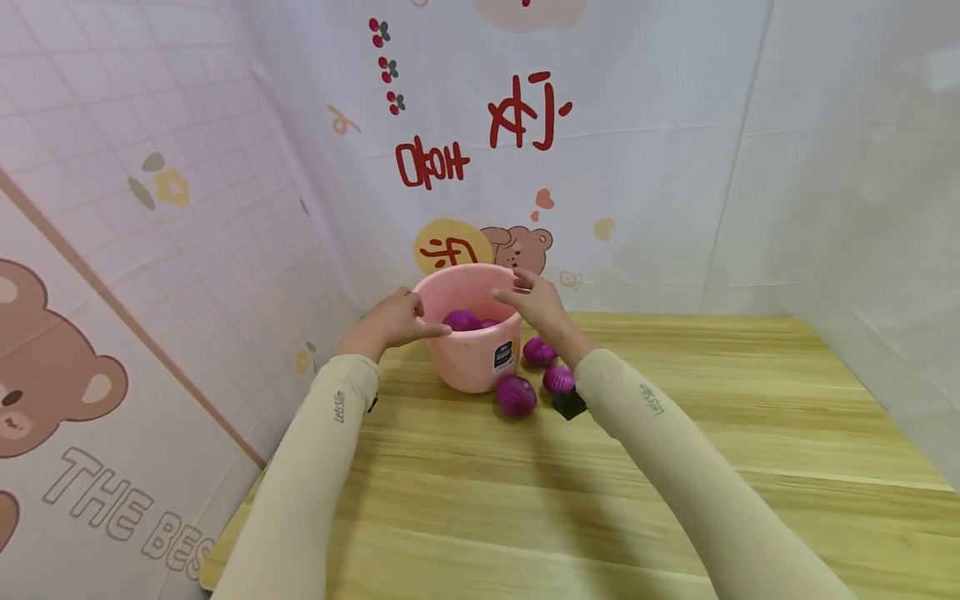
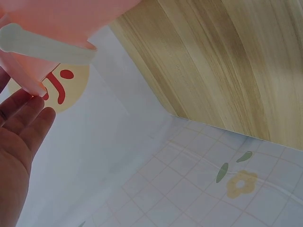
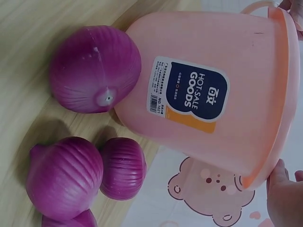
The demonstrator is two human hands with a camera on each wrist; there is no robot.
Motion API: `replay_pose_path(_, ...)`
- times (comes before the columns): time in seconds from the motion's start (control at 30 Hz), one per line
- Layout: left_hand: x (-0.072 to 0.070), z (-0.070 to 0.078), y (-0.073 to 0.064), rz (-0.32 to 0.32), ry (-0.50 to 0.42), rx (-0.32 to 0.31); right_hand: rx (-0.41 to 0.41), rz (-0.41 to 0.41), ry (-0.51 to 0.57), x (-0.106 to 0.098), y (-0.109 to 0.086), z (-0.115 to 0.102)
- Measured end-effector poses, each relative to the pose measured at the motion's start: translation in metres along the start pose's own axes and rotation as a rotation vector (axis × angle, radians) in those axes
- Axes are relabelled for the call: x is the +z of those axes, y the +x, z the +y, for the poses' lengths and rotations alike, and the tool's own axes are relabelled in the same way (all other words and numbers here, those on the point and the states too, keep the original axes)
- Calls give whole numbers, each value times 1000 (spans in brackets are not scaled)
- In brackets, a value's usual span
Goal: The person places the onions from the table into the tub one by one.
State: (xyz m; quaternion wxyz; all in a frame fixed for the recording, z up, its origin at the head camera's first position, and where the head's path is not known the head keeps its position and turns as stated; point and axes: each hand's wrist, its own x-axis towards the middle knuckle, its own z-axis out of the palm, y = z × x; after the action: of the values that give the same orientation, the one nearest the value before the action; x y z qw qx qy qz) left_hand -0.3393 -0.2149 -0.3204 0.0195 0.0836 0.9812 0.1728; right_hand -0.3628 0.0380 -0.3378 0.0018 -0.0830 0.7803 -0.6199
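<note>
A pink plastic bucket [image 1: 472, 362] stands upright on the wooden table, with purple onions [image 1: 461, 320] inside it. My left hand [image 1: 393, 321] grips its left rim, the thumb lying along the front edge. In the left wrist view, the fingertips [image 2: 40, 118] touch the rim near the pale handle [image 2: 47, 45]. At the right rim, my right hand [image 1: 538, 307] holds the edge. Several more purple onions lie outside the bucket: one [image 1: 517, 396] by its front right base, others [image 1: 540, 352] farther right under my right forearm.
The wooden table [image 1: 675, 467] runs out to the right and toward me. White printed sheets hang behind [image 1: 637, 208] and at the left [image 1: 150, 292], close to the bucket. A black object [image 1: 568, 403] shows at my right wrist.
</note>
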Motion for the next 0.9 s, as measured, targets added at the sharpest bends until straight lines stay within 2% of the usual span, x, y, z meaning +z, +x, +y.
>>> replay_pose_path(0.37,1,2,0,14,-21,-14,-32,-4,-28,-17,-5,3)
replay_pose_path(0.6,1,0,-1,7,-2,5,-45,5,-23,-29,-4,3)
replay_pose_path(0.9,2,1,-2,17,-10,21,-5,26,-8,-50,-5,12)
